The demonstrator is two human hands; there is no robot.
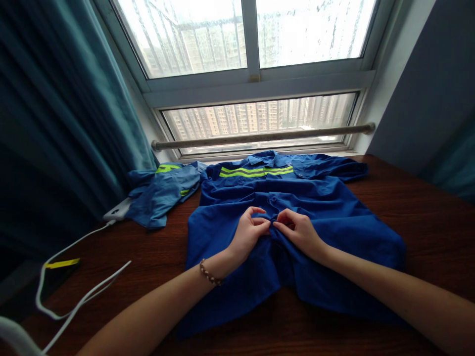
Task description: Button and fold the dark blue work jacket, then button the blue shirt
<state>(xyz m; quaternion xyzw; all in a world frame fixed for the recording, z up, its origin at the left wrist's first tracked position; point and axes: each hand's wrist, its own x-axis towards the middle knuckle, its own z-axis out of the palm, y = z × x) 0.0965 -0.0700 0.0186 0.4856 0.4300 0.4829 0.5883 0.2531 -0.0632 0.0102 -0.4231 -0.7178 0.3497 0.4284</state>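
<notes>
A blue work shirt (230,227) with a yellow-green and grey reflective stripe across its chest lies spread out, collar toward the window. My left hand (251,231) pinches the front placket from the left, a braided bracelet on its wrist. From the right, my right hand (299,230) pinches the same spot, its fingertips almost meeting the left ones. Something small and dark, perhaps a button, shows between the fingertips. Just above them a button (273,200) is visible on the placket. Cloth bunches up around both hands, and the lower hem hangs in folds nearer to me.
On the left of the wooden table (438,222) lies a crumpled blue garment (159,193). Beside it a white device (118,210) is joined to a white cable (74,242). A yellow strip (63,263) lies further left. Behind stand a window and a metal rail (267,137); a curtain (74,99) hangs left.
</notes>
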